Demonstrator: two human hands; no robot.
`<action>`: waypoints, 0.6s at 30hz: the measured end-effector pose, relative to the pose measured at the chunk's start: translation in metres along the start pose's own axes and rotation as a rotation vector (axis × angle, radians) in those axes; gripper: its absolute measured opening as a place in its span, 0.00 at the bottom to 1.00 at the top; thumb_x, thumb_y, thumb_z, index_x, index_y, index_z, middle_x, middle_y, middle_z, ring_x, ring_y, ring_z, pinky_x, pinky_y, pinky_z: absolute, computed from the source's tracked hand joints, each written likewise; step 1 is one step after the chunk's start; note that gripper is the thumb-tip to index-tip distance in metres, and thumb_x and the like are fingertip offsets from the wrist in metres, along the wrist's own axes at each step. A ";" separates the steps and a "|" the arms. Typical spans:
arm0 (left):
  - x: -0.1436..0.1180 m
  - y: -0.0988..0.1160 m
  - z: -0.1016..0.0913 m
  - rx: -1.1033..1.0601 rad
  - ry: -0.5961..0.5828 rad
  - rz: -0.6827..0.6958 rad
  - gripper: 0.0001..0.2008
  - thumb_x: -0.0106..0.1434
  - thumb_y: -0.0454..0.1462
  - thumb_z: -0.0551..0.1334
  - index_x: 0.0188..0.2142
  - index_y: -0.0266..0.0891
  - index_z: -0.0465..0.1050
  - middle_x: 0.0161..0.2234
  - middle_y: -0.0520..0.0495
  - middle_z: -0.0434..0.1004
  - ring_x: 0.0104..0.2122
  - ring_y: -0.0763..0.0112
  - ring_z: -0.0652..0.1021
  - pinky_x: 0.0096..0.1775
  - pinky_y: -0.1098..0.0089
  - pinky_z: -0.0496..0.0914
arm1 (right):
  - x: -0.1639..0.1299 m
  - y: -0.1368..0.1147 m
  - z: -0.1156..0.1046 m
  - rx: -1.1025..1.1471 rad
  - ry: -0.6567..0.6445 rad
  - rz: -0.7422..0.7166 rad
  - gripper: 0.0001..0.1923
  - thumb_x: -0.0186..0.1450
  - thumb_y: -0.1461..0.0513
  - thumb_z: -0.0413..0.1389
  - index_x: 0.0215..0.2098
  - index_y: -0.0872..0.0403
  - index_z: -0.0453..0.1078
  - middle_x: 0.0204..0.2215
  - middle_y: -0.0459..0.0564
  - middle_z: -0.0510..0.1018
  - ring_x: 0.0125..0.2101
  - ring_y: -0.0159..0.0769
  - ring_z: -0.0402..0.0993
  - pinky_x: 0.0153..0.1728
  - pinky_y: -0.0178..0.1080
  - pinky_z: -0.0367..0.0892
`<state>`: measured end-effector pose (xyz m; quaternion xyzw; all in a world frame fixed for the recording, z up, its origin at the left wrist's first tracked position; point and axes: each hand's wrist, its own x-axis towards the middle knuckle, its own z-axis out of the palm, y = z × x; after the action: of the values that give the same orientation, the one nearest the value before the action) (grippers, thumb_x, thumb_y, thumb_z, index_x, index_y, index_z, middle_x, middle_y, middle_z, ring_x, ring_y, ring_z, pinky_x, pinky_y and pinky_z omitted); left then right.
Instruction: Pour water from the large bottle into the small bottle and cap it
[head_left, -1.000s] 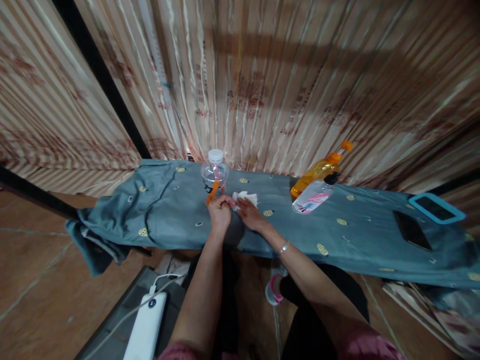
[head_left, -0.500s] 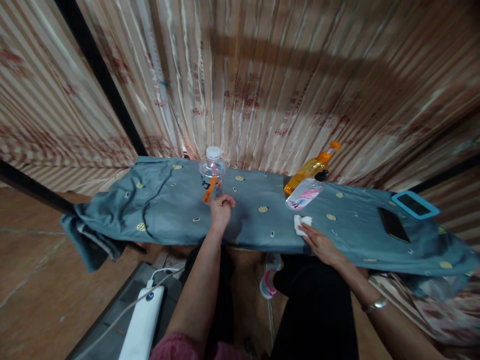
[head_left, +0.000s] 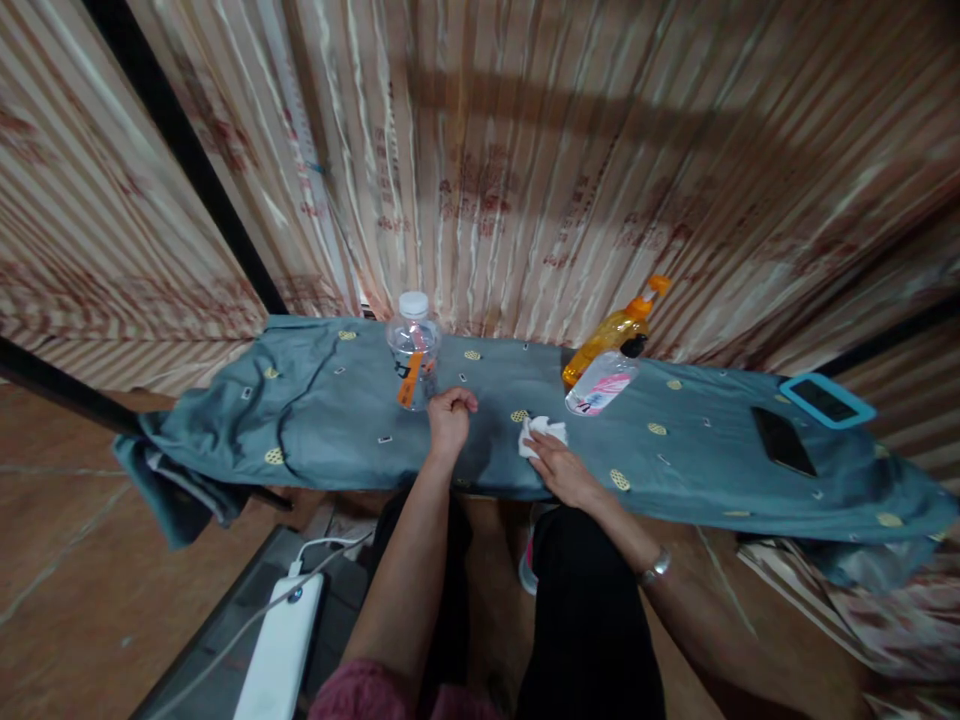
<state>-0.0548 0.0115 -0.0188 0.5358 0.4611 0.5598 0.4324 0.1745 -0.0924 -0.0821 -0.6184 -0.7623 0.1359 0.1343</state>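
Note:
Under my right hand (head_left: 564,472) is a crumpled white tissue or cloth (head_left: 543,437), pressed on the grey-blue cloth-covered table (head_left: 345,410) near its front edge. My left hand (head_left: 451,418) is curled closed just right of a clear plastic bottle (head_left: 414,350) with a white cap and orange label. Whether anything is inside those fingers is hidden. Behind my right hand, toward the curtain, stand a pink-and-white labelled clear bottle (head_left: 606,385) with a black top and an amber bottle (head_left: 609,340) with an orange spray head.
At the table's right lie a dark phone (head_left: 783,440) and a blue-framed device (head_left: 826,400). A striped curtain (head_left: 510,180) hangs behind the table. By my left leg, a white power bank (head_left: 279,645) with a cable rests on a dark surface.
My right hand has moved left along the table with the white tissue or cloth, from in front of the bottles toward my left hand. The left hand stays closed, about where it was.

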 end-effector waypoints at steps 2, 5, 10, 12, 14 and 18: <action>0.000 0.000 0.005 -0.001 -0.010 0.001 0.12 0.46 0.27 0.52 0.16 0.40 0.69 0.16 0.54 0.73 0.22 0.72 0.75 0.32 0.72 0.69 | 0.022 -0.031 0.009 0.019 -0.022 -0.094 0.23 0.72 0.54 0.57 0.62 0.52 0.67 0.64 0.57 0.67 0.62 0.49 0.67 0.62 0.59 0.66; -0.001 0.000 0.013 -0.007 -0.026 0.000 0.12 0.47 0.28 0.52 0.16 0.41 0.69 0.17 0.54 0.73 0.22 0.71 0.75 0.32 0.72 0.69 | 0.047 -0.071 0.025 0.037 -0.060 -0.221 0.21 0.71 0.54 0.58 0.59 0.53 0.69 0.61 0.56 0.70 0.60 0.47 0.69 0.60 0.57 0.69; -0.003 -0.002 0.026 -0.016 -0.054 -0.002 0.12 0.47 0.28 0.52 0.17 0.42 0.70 0.18 0.54 0.74 0.23 0.70 0.76 0.34 0.70 0.70 | 0.076 -0.102 0.042 0.025 -0.109 -0.301 0.18 0.71 0.53 0.59 0.54 0.55 0.71 0.51 0.54 0.76 0.49 0.40 0.76 0.51 0.49 0.75; -0.003 -0.003 0.028 -0.014 -0.052 0.001 0.11 0.47 0.29 0.53 0.17 0.42 0.71 0.18 0.54 0.74 0.24 0.69 0.76 0.35 0.70 0.71 | 0.082 -0.097 0.039 0.002 -0.086 -0.285 0.19 0.71 0.53 0.58 0.55 0.54 0.71 0.53 0.54 0.75 0.50 0.41 0.75 0.53 0.51 0.74; -0.002 -0.003 0.029 -0.011 -0.051 0.007 0.11 0.47 0.29 0.53 0.16 0.42 0.71 0.18 0.54 0.74 0.24 0.69 0.76 0.34 0.70 0.70 | 0.085 -0.082 0.029 -0.033 -0.043 -0.233 0.20 0.71 0.53 0.58 0.57 0.53 0.70 0.57 0.55 0.73 0.54 0.43 0.73 0.56 0.53 0.72; 0.001 -0.002 0.026 -0.022 -0.046 0.026 0.12 0.47 0.28 0.53 0.17 0.41 0.72 0.18 0.54 0.75 0.24 0.70 0.75 0.34 0.71 0.69 | 0.087 -0.041 0.001 -0.114 0.033 -0.043 0.22 0.71 0.53 0.58 0.59 0.53 0.69 0.61 0.57 0.70 0.60 0.47 0.69 0.60 0.57 0.67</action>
<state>-0.0292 0.0144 -0.0205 0.5497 0.4376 0.5580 0.4415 0.1193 -0.0150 -0.0643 -0.6107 -0.7796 0.0791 0.1145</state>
